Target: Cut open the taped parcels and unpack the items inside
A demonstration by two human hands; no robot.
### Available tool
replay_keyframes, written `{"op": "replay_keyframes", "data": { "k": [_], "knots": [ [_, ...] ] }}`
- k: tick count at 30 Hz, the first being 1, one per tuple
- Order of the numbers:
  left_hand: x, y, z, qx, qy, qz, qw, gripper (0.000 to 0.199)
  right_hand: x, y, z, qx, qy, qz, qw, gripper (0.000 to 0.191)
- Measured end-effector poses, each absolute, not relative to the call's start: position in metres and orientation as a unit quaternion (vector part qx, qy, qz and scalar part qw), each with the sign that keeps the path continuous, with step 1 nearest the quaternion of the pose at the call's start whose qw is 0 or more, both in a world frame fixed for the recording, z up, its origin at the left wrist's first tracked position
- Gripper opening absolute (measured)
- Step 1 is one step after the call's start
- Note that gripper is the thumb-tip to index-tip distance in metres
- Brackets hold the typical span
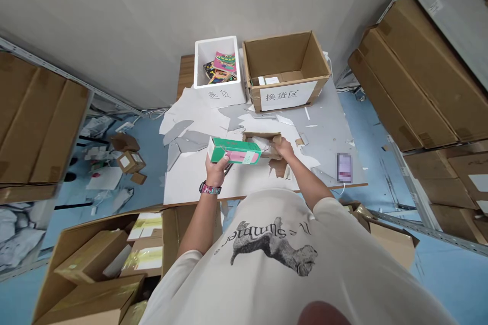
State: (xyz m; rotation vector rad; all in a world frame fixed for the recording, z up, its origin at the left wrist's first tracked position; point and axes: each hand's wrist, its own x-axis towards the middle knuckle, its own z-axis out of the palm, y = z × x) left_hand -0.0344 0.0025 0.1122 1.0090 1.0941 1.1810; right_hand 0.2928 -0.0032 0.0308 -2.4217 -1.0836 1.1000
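Observation:
My left hand [216, 167] grips a long green box [235, 150] with a pink panel, holding it above the table by its left end. To its right, my right hand [282, 148] has its fingers closed on the edge of a small open cardboard box [270, 155]. Whitish wrapping material [261, 143] lies inside that cardboard box. The green box partly covers the cardboard box's left side. A thin dark object, partly hidden, lies below my left fingers.
Torn white and grey paper covers the tabletop [335, 127]. Behind stand a white foam box [219, 94] of booklets and a large cardboard box [285, 94] with a handwritten label. A phone [344, 167] lies at right. Shelves of cartons flank both sides; a carton [168, 228] stands below left.

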Motion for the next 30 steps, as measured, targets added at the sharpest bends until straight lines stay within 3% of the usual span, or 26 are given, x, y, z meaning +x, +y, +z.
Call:
{"op": "replay_keyframes", "data": {
  "k": [5, 10, 12, 16, 19, 21, 28, 30],
  "knots": [
    [-0.031, -0.016, 0.098, 0.524, 0.466, 0.455, 0.548, 0.084, 0.303, 0.020, 0.053, -0.840, -0.395, 0.352, 0.118, 0.074],
    [-0.011, -0.037, 0.066, 0.624, 0.460, 0.342, 0.531, 0.079, 0.301, -0.031, 0.072, -0.799, -0.490, 0.188, 0.295, 0.059],
    [0.000, -0.041, 0.049, 0.647, 0.463, 0.303, 0.525, 0.079, 0.291, -0.063, 0.077, -0.765, -0.522, 0.189, 0.327, 0.053],
    [0.024, -0.042, 0.018, 0.670, 0.460, 0.247, 0.528, 0.077, 0.258, -0.108, 0.078, -0.684, -0.619, 0.275, 0.270, 0.049],
    [0.035, -0.039, 0.009, 0.694, 0.434, 0.230, 0.527, 0.075, 0.241, -0.115, 0.075, -0.662, -0.662, 0.300, 0.185, 0.071],
    [0.037, -0.038, 0.007, 0.710, 0.423, 0.220, 0.519, 0.073, 0.235, -0.113, 0.077, -0.661, -0.675, 0.293, 0.147, 0.075],
    [0.029, -0.040, 0.002, 0.731, 0.447, 0.204, 0.474, 0.069, 0.227, -0.127, 0.097, -0.605, -0.748, 0.222, 0.161, 0.022],
    [0.029, -0.043, 0.000, 0.738, 0.445, 0.202, 0.465, 0.069, 0.226, -0.132, 0.101, -0.612, -0.738, 0.251, 0.132, 0.027]
  ]
}}
